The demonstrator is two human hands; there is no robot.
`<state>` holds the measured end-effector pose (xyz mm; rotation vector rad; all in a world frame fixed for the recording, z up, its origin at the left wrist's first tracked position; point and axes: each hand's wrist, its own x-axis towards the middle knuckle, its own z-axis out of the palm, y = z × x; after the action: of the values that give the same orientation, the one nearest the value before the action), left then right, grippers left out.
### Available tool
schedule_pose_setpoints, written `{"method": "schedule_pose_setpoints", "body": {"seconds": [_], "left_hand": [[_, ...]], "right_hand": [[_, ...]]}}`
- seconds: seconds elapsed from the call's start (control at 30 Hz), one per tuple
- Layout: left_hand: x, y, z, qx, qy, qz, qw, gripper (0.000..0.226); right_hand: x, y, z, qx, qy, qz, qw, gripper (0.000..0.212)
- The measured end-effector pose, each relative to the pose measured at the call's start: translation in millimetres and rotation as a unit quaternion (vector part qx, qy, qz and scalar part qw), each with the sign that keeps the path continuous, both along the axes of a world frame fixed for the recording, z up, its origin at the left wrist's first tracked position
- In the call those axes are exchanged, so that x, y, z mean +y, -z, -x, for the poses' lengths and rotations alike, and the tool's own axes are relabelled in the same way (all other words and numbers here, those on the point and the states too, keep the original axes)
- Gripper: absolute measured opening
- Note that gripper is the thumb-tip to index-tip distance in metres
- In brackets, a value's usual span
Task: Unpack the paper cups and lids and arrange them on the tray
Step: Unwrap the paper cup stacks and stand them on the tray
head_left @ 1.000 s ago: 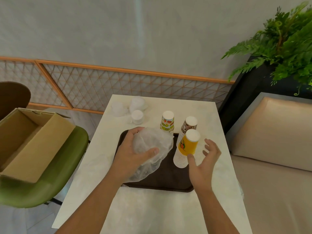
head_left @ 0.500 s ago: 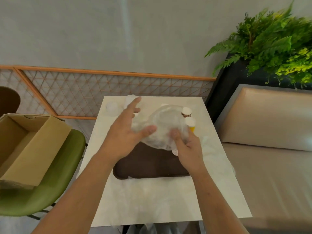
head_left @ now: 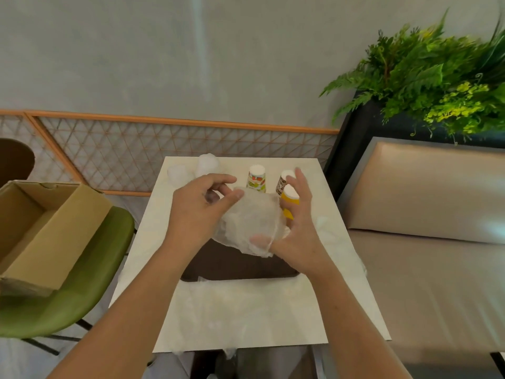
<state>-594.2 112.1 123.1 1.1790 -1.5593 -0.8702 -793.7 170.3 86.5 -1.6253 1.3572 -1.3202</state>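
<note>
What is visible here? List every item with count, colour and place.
white marble table: one, white, centre
rectangular dark brown tray: one, brown, on table
crumpled clear plastic wrap: one, translucent, above tray
upside-down printed paper cups: three, green-red, brown, yellow, behind wrap
clear plastic lid stacks: two, whitish, table's far-left corner
open cardboard box: one, tan, on green chair, left
potted fern: one, green, upper right
cushioned bench: one, beige, right
left grip: one, pinching wrap
right grip: one, holding wrap
</note>
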Motion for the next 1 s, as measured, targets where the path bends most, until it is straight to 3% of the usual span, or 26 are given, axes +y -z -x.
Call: {"method": "schedule_pose_setpoints", "body": {"seconds": [0.07, 0.13, 0.2, 0.27, 0.3, 0.37, 0.43, 0.47, 0.57, 0.67, 0.77, 0.83, 0.9, 1.0], "left_hand": [[10.1, -5.9, 19.5, 0.010, 0.016, 0.007, 1.000, 0.022], [19.2, -11.4, 39.9, 0.024, 0.015, 0.017, 0.999, 0.017], [21.3, -15.1, 48.2, 0.046, -0.014, 0.015, 0.999, 0.011], [23.6, -21.4, 46.7, 0.059, -0.020, 0.000, 0.998, 0.019], [25.3, -25.1, 42.6, 0.030, -0.009, -0.005, 0.999, 0.025], [28.1, -32.3, 33.0, -0.150, 0.009, -0.003, 0.989, 0.035], [28.3, -34.3, 27.7, -0.318, 0.016, 0.006, 0.948, 0.038], [27.3, -33.7, 27.5, -0.359, 0.006, 0.010, 0.933, 0.034], [26.6, -31.3, 33.1, -0.346, -0.085, 0.026, 0.934, 0.031], [34.1, -33.2, 43.9, -0.281, -0.153, 0.052, 0.946, 0.035], [42.9, -34.0, 53.9, -0.314, -0.130, 0.099, 0.935, 0.029], [46.3, -36.9, 60.1, -0.335, -0.102, 0.120, 0.929, 0.027], [48.2, -40.3, 67.4, -0.334, -0.072, 0.143, 0.929, 0.025], [49.7, -42.9, 84.8, -0.325, -0.019, 0.198, 0.924, 0.021]], "right_hand": [[-3.2, -6.8, 6.9, 0.083, -0.030, 0.048, 0.995, 0.102], [-3.3, -3.7, 12.7, 0.099, -0.045, 0.097, 0.989, 0.060], [4.2, 2.2, 24.6, 0.011, 0.007, 0.063, 0.998, 0.031], [18.9, 11.7, 52.7, -0.072, 0.066, 0.017, 0.995, 0.022], [26.8, 15.8, 69.1, -0.102, 0.083, 0.016, 0.991, 0.027], [37.9, 28.0, 106.7, -0.158, 0.097, 0.039, 0.982, 0.035], [47.5, 35.7, 142.9, -0.151, 0.144, 0.013, 0.978, 0.037], [51.5, 39.4, 158.0, -0.127, 0.174, -0.001, 0.977, 0.034], [67.0, 48.3, 194.6, -0.013, 0.218, -0.006, 0.976, 0.022], [77.1, 60.1, 222.7, 0.111, 0.173, 0.013, 0.979, 0.034], [89.7, 51.6, 239.9, 0.166, 0.050, -0.037, 0.984, 0.066], [97.4, 26.4, 240.3, 0.130, -0.023, -0.063, 0.989, 0.087], [99.4, -4.1, 234.2, 0.106, -0.073, -0.053, 0.990, 0.100], [87.7, -37.2, 201.5, 0.177, -0.094, -0.038, 0.979, 0.108]]}}
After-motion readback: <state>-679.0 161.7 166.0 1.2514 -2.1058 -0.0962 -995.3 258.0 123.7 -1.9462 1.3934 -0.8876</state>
